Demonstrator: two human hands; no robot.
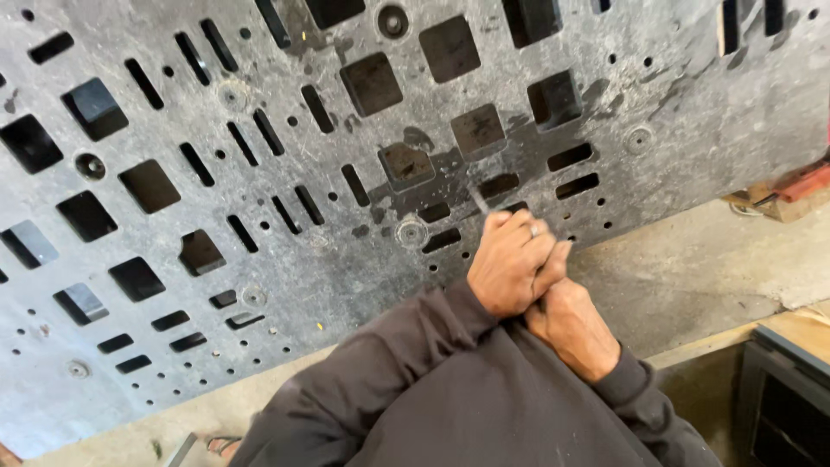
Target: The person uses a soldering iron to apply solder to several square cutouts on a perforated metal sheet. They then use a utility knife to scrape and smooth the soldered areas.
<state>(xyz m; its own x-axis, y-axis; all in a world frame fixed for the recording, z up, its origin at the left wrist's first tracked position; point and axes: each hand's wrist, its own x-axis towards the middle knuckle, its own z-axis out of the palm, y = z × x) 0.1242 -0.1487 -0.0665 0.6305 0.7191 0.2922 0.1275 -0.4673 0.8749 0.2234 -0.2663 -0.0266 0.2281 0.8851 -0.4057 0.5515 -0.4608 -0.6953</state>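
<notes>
Slim metal tool (478,201): both hands stacked on it, tip at 12 o'clock on perforated steel plate (259,112); left hand (512,264) fingers clenched round shaft; right hand (572,329) wrapped below; prob. stiff, light, slippery; grip low on shaft.

Left hand (512,264) fisted, fingers (532,238) curled, right hand (569,327) clasped beneath it

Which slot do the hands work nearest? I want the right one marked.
The short dark slot right above the left hand; the other slots lie farther off.
</notes>
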